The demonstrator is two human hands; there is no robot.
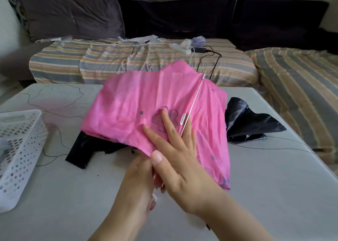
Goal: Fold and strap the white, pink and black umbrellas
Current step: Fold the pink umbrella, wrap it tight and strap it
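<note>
A pink umbrella (131,101) with grey flower prints is held above the table, its canopy loose and spread, one silver rib (194,101) running up its right side. My right hand (175,149) lies on the canopy with straight fingers, pressing the cloth flat beside the rib. My left hand (139,184) is underneath, curled round the umbrella's lower end, which is hidden by the cloth and my right hand. A black umbrella (248,120) lies crumpled on the table behind the pink one, with black cloth showing on both sides. No white umbrella is in view.
The grey table (256,186) carries a white perforated basket (20,149) at its left edge and thin dark threads. Behind it stands a sofa with striped covers (128,61), dark cushions, a white power strip (180,48) and cables.
</note>
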